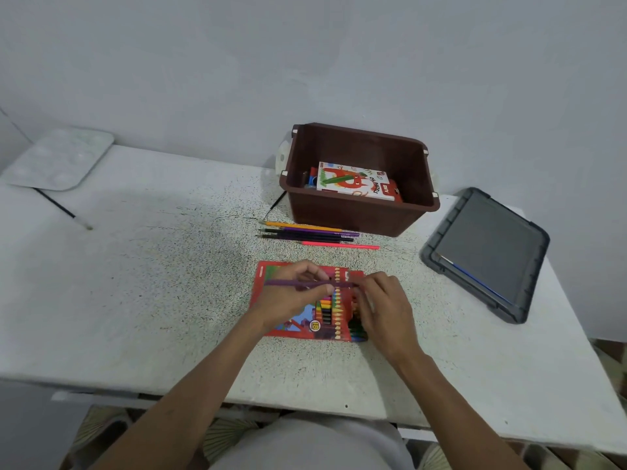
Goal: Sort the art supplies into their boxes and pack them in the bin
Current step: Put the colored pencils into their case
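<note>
Pinching a purple pencil between curled fingers, left hand and right hand hold it level over the red pencil box lying flat on the table; loose pencils lie just before the brown bin

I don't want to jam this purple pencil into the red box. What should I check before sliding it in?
1. Grip on purple pencil by left hand and right hand: ok.
2. The red box lies flat on the table: ok.
3. Free slot in the box: cannot tell, hands cover it.
4. All loose pencils boxed: not ok, they lie beside the bin.
5. Open bin, lid off: ok.
</note>
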Demonstrator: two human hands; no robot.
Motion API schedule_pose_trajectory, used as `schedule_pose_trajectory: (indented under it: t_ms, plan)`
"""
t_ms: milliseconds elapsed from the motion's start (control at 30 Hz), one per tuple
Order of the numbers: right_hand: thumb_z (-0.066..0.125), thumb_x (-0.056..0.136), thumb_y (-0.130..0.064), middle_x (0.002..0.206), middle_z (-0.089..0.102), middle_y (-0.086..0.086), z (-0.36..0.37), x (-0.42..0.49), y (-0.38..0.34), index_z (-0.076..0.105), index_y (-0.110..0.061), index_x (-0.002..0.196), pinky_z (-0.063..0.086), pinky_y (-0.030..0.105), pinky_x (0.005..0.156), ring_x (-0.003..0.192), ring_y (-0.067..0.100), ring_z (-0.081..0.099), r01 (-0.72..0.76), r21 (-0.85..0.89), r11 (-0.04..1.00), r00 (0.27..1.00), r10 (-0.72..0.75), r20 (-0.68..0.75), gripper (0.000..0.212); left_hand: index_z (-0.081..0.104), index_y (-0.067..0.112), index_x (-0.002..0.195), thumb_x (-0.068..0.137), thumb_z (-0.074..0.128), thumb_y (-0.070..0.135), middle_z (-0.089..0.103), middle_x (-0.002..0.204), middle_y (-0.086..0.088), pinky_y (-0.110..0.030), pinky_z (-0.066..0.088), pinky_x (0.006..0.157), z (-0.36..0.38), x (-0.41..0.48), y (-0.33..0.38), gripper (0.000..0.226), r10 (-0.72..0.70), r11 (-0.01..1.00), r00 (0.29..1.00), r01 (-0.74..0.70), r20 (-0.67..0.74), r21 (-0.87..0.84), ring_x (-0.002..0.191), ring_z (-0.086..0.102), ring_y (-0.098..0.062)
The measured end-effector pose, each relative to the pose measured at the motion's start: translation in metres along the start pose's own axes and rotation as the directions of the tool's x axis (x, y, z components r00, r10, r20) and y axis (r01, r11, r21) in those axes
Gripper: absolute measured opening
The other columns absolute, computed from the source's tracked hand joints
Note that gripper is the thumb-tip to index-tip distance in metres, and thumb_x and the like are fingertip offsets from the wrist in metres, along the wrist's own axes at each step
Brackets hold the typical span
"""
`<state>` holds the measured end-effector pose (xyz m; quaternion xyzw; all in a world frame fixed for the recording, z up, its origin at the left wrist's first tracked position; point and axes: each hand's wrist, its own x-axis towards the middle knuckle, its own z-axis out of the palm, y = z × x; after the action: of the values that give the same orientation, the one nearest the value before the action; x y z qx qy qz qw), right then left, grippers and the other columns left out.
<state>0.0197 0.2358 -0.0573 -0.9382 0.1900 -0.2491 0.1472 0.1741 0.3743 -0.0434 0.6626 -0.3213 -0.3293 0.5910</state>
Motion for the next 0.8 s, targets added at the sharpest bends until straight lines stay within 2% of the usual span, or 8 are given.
schedule_pose_trajectory:
  t_ms: [100, 200, 267, 300, 367, 433, 633, 800]
  plan:
    - [0.067, 0.089, -0.010, 0.090, 0.063, 0.004, -0.012, -0.007, 0.028, 0.070, -0.008, 0.102, 0.041, 0.029, 0.063, 0.075, 0.022, 0.054, -0.067, -0.082, 0.994, 0.997, 0.069, 0.021, 0.013, 0.070, 0.016, 0.093, 0.085, 0.076, 0.017, 0.074, 0.090, 0.002, -0.029, 0.058, 0.078, -0.022, -0.004, -0.010, 0.011, 0.022, 0.998, 0.993, -0.016, -0.113, 0.053, 0.085, 0.071, -0.014]
    - [0.067, 0.089, -0.007, 0.089, 0.065, 0.007, -0.029, -0.015, 0.059, 0.072, -0.006, 0.101, 0.044, 0.033, 0.062, 0.074, 0.028, 0.055, -0.159, -0.176, 0.971, 0.985, 0.169, 0.042, 0.013, 0.067, 0.030, 0.087, 0.086, 0.073, 0.027, 0.071, 0.089, 0.011, -0.015, 0.053, 0.072, -0.045, -0.007, -0.023, 0.007, 0.058, 0.975, 0.952, 0.011, -0.299, 0.224, 0.084, 0.066, 0.000]
    - [0.067, 0.089, -0.006, 0.091, 0.066, 0.010, -0.041, -0.019, 0.077, 0.072, -0.006, 0.102, 0.049, 0.039, 0.064, 0.077, 0.033, 0.056, -0.213, -0.247, 0.945, 0.972, 0.231, 0.048, 0.014, 0.064, 0.035, 0.086, 0.086, 0.073, 0.026, 0.067, 0.094, 0.013, -0.007, 0.045, 0.070, -0.057, -0.009, -0.035, 0.012, 0.107, 0.945, 0.925, 0.019, -0.363, 0.327, 0.089, 0.061, 0.005]
    - [0.067, 0.089, -0.005, 0.092, 0.067, 0.011, -0.047, -0.020, 0.084, 0.072, -0.005, 0.102, 0.050, 0.042, 0.066, 0.079, 0.034, 0.057, -0.227, -0.283, 0.932, 0.967, 0.251, 0.048, 0.014, 0.064, 0.033, 0.088, 0.087, 0.072, 0.025, 0.065, 0.097, 0.012, -0.008, 0.044, 0.073, -0.062, -0.010, -0.042, 0.012, 0.142, 0.917, 0.923, 0.013, -0.357, 0.398, 0.091, 0.060, 0.003]
    - [0.067, 0.088, -0.004, 0.094, 0.068, 0.014, -0.055, -0.021, 0.095, 0.073, -0.003, 0.101, 0.052, 0.044, 0.069, 0.082, 0.037, 0.059, -0.230, -0.349, 0.909, 0.964, 0.262, 0.049, 0.014, 0.065, 0.023, 0.095, 0.088, 0.072, 0.021, 0.061, 0.103, 0.006, -0.023, 0.049, 0.078, -0.068, -0.013, -0.057, 0.011, 0.221, 0.840, 0.932, -0.032, -0.288, 0.542, 0.097, 0.059, -0.007]
    - [0.067, 0.087, -0.003, 0.093, 0.068, 0.016, -0.060, -0.020, 0.099, 0.073, -0.001, 0.099, 0.053, 0.044, 0.068, 0.082, 0.038, 0.060, -0.220, -0.391, 0.894, 0.965, 0.258, 0.046, 0.013, 0.066, 0.019, 0.098, 0.087, 0.071, 0.021, 0.057, 0.106, 0.004, -0.029, 0.049, 0.080, -0.069, -0.015, -0.067, 0.013, 0.280, 0.789, 0.933, -0.087, -0.228, 0.608, 0.100, 0.056, -0.012]
    - [0.070, 0.084, 0.000, 0.090, 0.068, 0.018, -0.057, -0.012, 0.090, 0.072, 0.002, 0.097, 0.053, 0.044, 0.065, 0.078, 0.038, 0.060, -0.155, -0.400, 0.903, 0.979, 0.195, 0.060, 0.014, 0.065, 0.023, 0.099, 0.085, 0.063, 0.034, 0.054, 0.107, 0.010, -0.015, 0.043, 0.078, -0.070, -0.014, -0.075, 0.018, 0.293, 0.778, 0.933, -0.106, -0.208, 0.620, 0.101, 0.053, -0.004]
    - [0.074, 0.079, 0.003, 0.085, 0.066, 0.013, -0.031, -0.005, 0.053, 0.072, -0.001, 0.097, 0.048, 0.037, 0.054, 0.068, 0.030, 0.057, -0.016, -0.290, 0.957, 0.985, 0.064, 0.158, 0.019, 0.064, 0.022, 0.099, 0.085, 0.075, 0.020, 0.054, 0.108, 0.010, -0.014, 0.041, 0.078, -0.071, -0.012, -0.079, 0.017, 0.307, 0.759, 0.931, -0.113, -0.198, 0.641, 0.101, 0.053, -0.004]
